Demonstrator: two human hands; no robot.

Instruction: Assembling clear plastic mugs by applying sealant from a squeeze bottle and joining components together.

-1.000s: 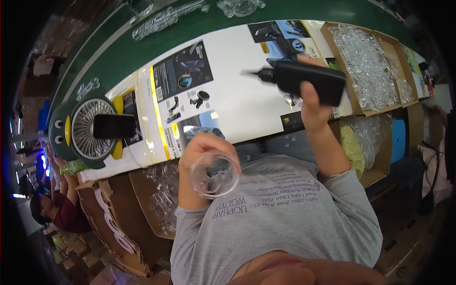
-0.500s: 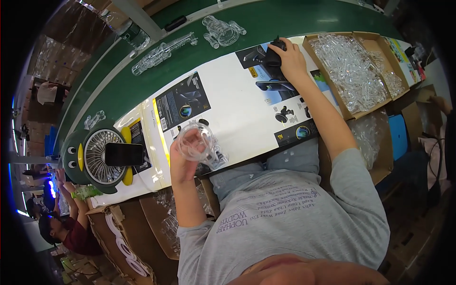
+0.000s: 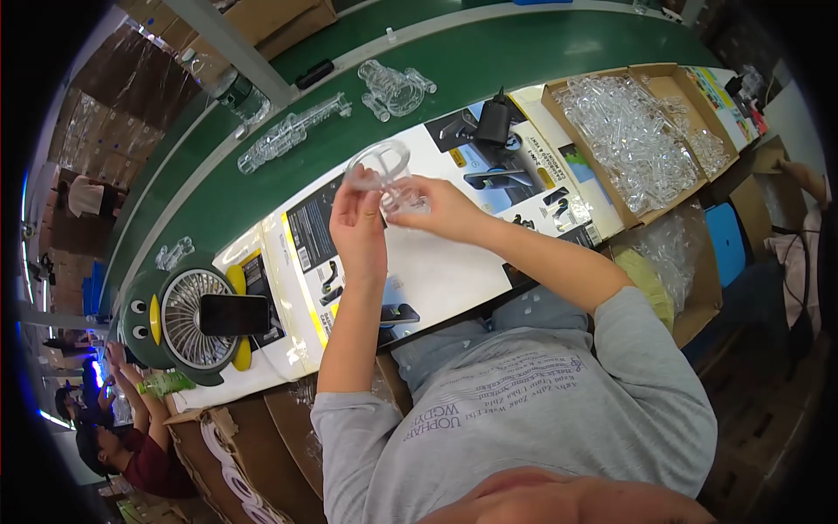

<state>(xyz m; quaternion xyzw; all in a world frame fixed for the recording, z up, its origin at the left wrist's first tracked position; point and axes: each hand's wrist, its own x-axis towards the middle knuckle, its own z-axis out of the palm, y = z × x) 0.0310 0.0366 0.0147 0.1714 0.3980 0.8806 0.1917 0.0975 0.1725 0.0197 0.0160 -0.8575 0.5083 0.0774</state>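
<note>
Clear plastic piece [image 3: 394, 164] raised in both hands over the white printed sheet [image 3: 445, 271], toward its far edge. Ring at top makes out well; lower part mostly hidden behind fingers, its outline lost in glare and transparency. Cannot tell whether it is one part or several.

Left hand [image 3: 358, 218]: fingers curled, gripping the ring's near side. Right hand [image 3: 436, 208]: thumb and fingers pinched around the lower part, fingertips partly covered.

Beyond the hands, on the green table [image 3: 541, 54]: a clear ringed assembly [image 3: 397, 89] and a long clear one [image 3: 292, 134]. Black bottle [image 3: 494, 122], nozzle up, on the sheet. Right: cardboard tray [image 3: 665, 208] of clear parts [image 3: 621, 140], too tangled to separate. Left: penguin-shaped fan [image 3: 185, 336], grille partly covered by a dark phone [image 3: 234, 314]. Far left, co-worker's red sleeve [image 3: 155, 463], dim, near the dark rim.
</note>
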